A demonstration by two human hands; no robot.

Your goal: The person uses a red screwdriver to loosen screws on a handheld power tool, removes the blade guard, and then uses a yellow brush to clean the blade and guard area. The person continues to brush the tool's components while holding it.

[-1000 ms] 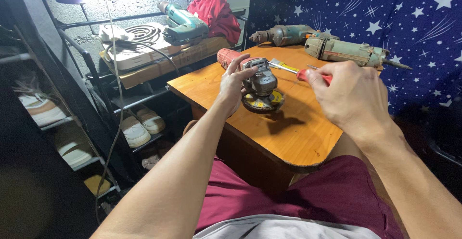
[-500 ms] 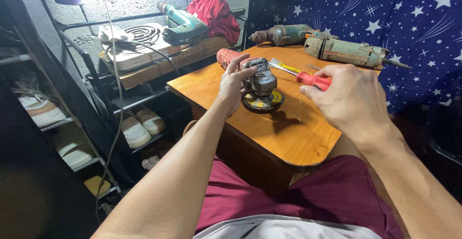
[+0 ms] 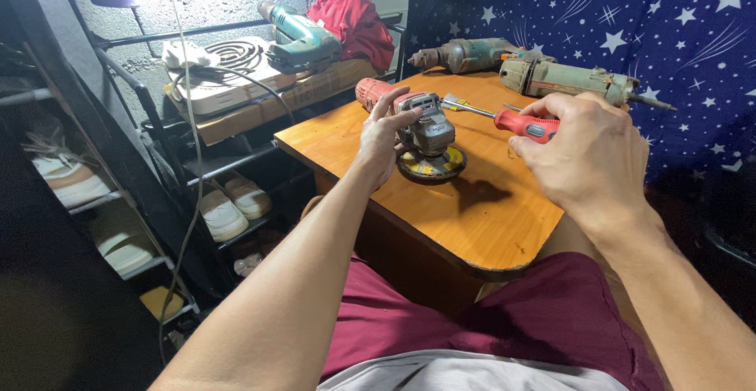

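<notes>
Right hand [image 3: 587, 159] nearer ribbed red screwdriver [image 3: 524, 126]

We see one flat brown cardboard box [image 3: 291, 96] on the shelf, well left of and beyond our left grip on the grinder, lying under the white hotplate. No labels, signs or screens can be made out.

The angle grinder [image 3: 421, 135] is being supported on the bench [image 3: 472, 218], disc downward, near its left edge. The screwdriver [image 3: 504, 119] is being positioned just right of it. Two drills [image 3: 543, 72] are being stored behind, along the far edge. A shelf [image 3: 260, 100] carrying another drill [image 3: 299, 40] is being kept to the left.
</notes>
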